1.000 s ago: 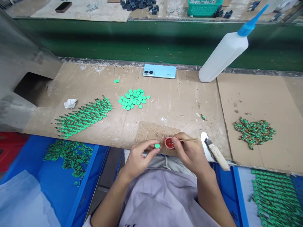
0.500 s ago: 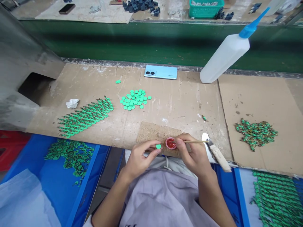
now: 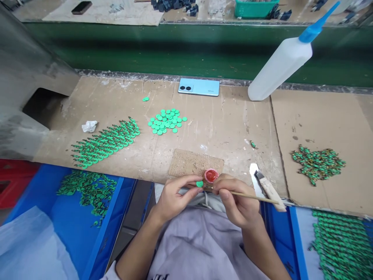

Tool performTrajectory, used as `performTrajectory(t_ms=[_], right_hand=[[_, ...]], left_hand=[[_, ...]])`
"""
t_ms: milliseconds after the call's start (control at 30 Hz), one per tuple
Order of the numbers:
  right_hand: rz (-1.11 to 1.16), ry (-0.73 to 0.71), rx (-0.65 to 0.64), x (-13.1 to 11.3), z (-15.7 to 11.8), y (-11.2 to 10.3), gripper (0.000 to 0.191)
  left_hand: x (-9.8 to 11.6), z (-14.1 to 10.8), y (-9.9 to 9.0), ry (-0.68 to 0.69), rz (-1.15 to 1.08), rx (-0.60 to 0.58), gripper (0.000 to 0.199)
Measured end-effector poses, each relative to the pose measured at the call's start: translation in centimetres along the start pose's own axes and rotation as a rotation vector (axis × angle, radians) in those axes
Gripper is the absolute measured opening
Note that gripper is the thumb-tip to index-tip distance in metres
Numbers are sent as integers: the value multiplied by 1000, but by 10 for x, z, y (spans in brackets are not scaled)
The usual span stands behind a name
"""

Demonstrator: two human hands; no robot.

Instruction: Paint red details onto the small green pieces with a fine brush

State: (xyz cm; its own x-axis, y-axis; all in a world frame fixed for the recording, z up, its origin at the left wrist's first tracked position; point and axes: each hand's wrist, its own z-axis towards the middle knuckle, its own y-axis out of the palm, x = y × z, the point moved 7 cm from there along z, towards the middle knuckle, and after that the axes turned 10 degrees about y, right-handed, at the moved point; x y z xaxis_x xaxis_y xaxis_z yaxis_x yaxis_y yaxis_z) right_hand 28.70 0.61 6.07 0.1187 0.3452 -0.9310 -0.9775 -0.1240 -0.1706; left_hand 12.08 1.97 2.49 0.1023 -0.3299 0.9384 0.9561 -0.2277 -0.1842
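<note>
My left hand (image 3: 176, 196) pinches a disc (image 3: 199, 183), right hand (image 3: 240, 198) a stick (image 3: 256, 198); mid-left rows (image 3: 106, 144) seem done, upper-centre loose discs (image 3: 167, 125) left.

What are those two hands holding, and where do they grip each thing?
The left hand pinches a green disc by its edge, between thumb and finger. The right hand grips a thin stick near the end closer to the disc.

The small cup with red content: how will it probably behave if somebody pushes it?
The small cup is probably light, as it looks little beside the right hand. Its red content looks glossy and wet, so it might spill if jolted. The grainy board underneath may resist sliding somewhat.
</note>
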Motion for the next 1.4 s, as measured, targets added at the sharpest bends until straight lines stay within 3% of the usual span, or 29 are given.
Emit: performTrajectory(t_ms=[467,600,733,933,1067,1200,1400], right_hand=[[-153,-35,-31,-5,5,5,17],[-310,-109,-107,-13,1,12,9],[-449,-177,-140,-22,-4,19,16],[-464,-113,-234,-27,-5,19,15],[-474,-48,-285,-29,-4,16,19],[-544,-59,-234,-29,-5,12,12],[-593,-169,-151,-30,-5,11,32]], left_hand=[[-1,-2,3,-4,56,-64,20],[6,-3,3,89,161,-107,23],[14,-5,5,167,218,-118,28],[7,-4,0,13,127,-39,20],[3,-5,5,-64,30,-60,21],[3,-4,10,-81,12,-93,21],[7,-3,15,-49,-3,-160,17]])
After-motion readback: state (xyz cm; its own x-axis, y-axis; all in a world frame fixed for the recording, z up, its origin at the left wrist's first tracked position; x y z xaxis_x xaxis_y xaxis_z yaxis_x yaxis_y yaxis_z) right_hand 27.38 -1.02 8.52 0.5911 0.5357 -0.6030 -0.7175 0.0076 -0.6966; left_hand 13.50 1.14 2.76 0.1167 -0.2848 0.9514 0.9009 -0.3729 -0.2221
